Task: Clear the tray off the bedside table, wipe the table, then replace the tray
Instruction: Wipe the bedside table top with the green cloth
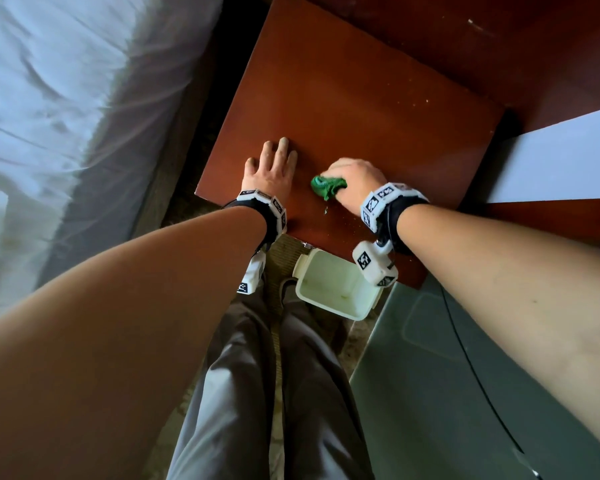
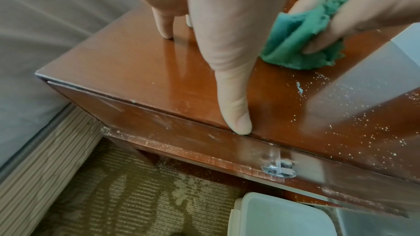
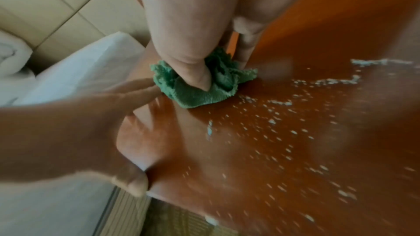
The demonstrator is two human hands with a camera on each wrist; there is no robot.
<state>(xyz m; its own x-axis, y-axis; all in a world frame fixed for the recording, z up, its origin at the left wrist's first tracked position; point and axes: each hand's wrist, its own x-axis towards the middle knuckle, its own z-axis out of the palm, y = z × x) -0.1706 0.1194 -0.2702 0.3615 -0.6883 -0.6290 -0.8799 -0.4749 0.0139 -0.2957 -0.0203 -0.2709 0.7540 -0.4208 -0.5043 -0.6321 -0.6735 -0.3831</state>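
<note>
While your right hand (image 1: pixel 355 178) bunches the green cloth (image 1: pixel 327 187) in its grip, crumbs (image 2: pixel 354 114) lie rightward on the surface (image 1: pixel 361 98); your left hand (image 1: pixel 271 166) lies flat.

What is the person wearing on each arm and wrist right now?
Both forearms are bare, with no sleeves or gloves. The left hand and right hand each have a black wrist strap ringed by white blocks printed with black square markers. A white marker-printed box hangs under the right wrist, with a thin black cable trailing back along the arm; a similar box hangs under the left.
</note>
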